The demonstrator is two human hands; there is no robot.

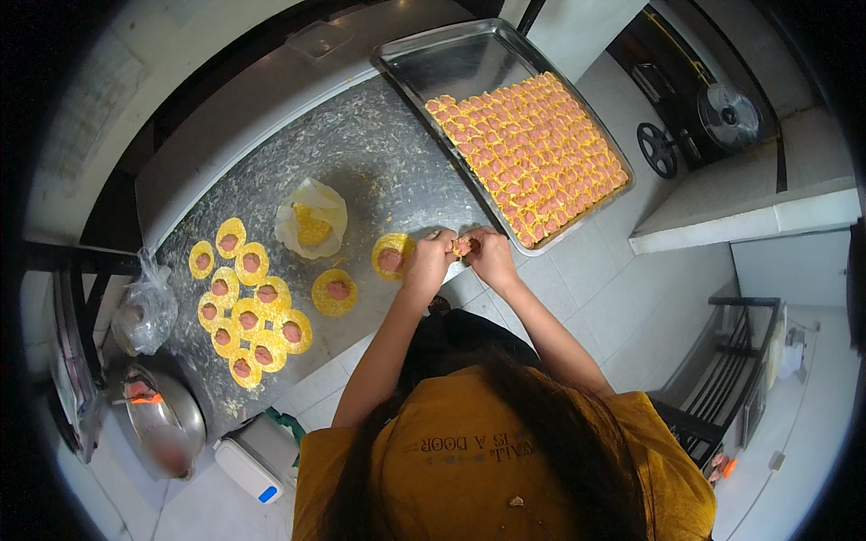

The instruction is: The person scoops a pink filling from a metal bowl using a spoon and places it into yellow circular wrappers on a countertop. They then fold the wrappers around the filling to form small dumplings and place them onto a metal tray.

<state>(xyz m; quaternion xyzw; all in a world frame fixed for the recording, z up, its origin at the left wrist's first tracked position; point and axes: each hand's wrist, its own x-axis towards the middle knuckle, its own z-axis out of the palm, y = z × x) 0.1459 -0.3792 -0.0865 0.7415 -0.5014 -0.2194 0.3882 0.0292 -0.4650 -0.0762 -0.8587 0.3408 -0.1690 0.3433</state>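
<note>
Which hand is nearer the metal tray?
Right. The right hand is just left of the metal tray, by its near corner; the left hand is farther left.

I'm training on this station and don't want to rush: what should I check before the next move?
1. Both hands on the piece: ok; left hand and right hand pinch a small pink-and-yellow piece.
2. Piece fully shaped: cannot tell; fingers cover much of it.
3. Room in the shiny rectangular metal tray: ok; bare metal shows at its far end.
4. Next flat, round yellow wrapper reachable: seemingly ok; it lies beside the left hand, topped with pink filling.
5. Clustered yellow wrappers at left lying apart: not ok; several touch or overlap.
</note>
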